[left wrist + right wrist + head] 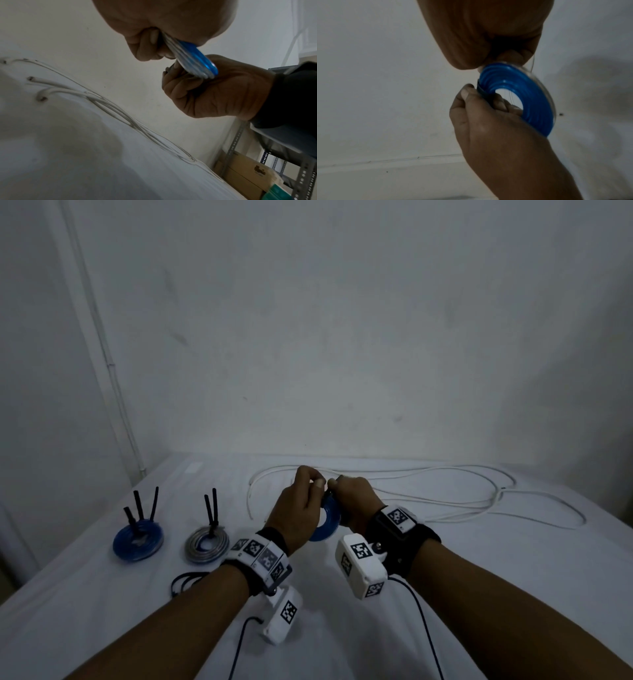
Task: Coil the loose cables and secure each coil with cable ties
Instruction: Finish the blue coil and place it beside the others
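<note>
Both hands met just above the middle of the head view, raised over the white-covered tabletop (pixel 445 594). The left hand (pixel 298 508) had its fingers curled round the rim of a blue coil (pixel 327 525), thumb and fingertips pinching near its top edge. The right hand (pixel 352 498) gripped the same coil from the opposite side, and a short black cable tie (pixel 482 92) showed pressed against the coil's edge in the lower-centre of the right wrist view, though which fingers pinched it could not be told. In that view the blue coil (pixel 518 97) stood tilted on edge, its wound turns and open centre plain.

Three coils could be counted in all. Besides the held one, a second blue coil (pixel 138 539) lay flat at the lower left of the head view with three black tie tails standing up from it, and just to its right a grey coil (pixel 207 544) lay flat with two black tails upright.

One long white cable (pixel 445 498) sprawled loose in wide loops across the right-centre of the head view, behind the hands. A small bundle of dark cable (pixel 186 580) lay beside the left forearm.
</note>
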